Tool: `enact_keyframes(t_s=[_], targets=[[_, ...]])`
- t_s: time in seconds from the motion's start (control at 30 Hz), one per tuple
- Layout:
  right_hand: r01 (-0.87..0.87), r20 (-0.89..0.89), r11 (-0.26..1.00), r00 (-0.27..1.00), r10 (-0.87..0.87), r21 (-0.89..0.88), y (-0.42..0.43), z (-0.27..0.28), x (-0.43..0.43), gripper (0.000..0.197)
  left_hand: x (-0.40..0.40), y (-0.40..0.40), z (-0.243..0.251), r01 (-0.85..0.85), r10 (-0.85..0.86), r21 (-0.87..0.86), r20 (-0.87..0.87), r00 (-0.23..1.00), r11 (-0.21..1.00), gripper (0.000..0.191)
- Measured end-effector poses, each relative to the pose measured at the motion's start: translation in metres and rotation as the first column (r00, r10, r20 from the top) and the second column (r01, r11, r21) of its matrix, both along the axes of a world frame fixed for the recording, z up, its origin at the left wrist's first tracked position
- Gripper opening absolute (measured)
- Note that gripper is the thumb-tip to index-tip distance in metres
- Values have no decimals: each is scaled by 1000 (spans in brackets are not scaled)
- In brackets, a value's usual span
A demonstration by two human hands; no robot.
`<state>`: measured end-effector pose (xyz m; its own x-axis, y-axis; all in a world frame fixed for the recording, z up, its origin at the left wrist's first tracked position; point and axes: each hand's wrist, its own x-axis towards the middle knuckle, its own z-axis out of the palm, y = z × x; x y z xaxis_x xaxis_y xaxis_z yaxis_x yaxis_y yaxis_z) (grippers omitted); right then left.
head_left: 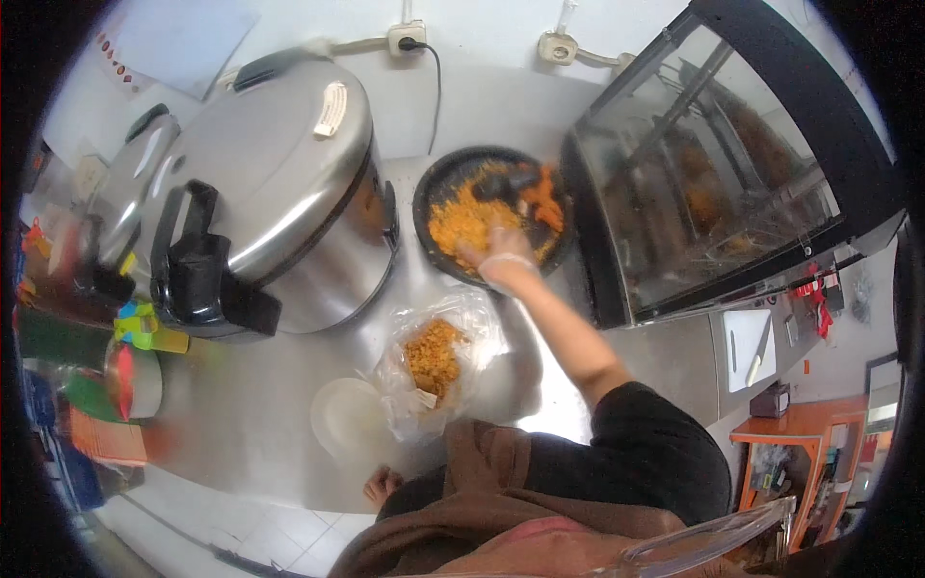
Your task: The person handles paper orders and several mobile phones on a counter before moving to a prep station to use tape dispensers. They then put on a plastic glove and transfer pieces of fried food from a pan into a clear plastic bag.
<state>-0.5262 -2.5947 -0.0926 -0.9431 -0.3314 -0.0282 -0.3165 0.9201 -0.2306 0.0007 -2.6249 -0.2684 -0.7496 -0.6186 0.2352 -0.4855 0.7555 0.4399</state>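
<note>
My right hand [502, 256], in a clear plastic glove, reaches into a round black pan [426, 253] and touches the crumbly yellow-orange food [459, 217] there. Its fingers are blurred, so whether they hold any is unclear. Darker orange food [542, 202] and a black utensil or dish [506, 182] lie in the pan's far and right part. Nearer me is an opened clear plastic bag [470, 354] of golden-brown crumbs [433, 354], beside a pale round plate or lid [347, 419]. My left hand [383, 484] rests low at the counter's front edge, its fingers curled and partly hidden by my clothing.
Large steel rice cookers [289, 166] with black handles stand at left. A glass-fronted display case [715, 188] borders the pan at right. Beyond it, a knife lies on a white cutting board [744, 332]. Colourful containers [137, 376] line the left side; a cord hangs behind the pan.
</note>
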Motion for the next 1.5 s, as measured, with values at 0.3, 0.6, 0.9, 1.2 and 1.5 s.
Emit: enact_keyframes(t_s=[0.3, 0.6, 0.9, 1.2, 1.5], targets=[[-264, 75, 957, 959, 274, -124, -33, -11, -12, 58, 4, 9, -3, -277, 294, 431, 28, 955, 859, 27], [418, 652, 694, 752, 98, -586, -5, 47, -39, 34, -15, 7, 27, -36, 24, -104, -115, 993, 994, 22], [-171, 712, 903, 565, 417, -394, -7, 53, 80, 57, -30, 5, 50, 62, -53, 18, -322, 945, 998, 26], [-577, 294, 692, 635, 714, -434, 7, 86, 105, 49, -181, -43, 191, 114, -115, -20, -21, 993, 993, 34], [-328, -125, 940, 940, 316, -88, -1, 18, -78, 44, -200, -70, 194, 211, -143, 331, -217, 966, 920, 33]])
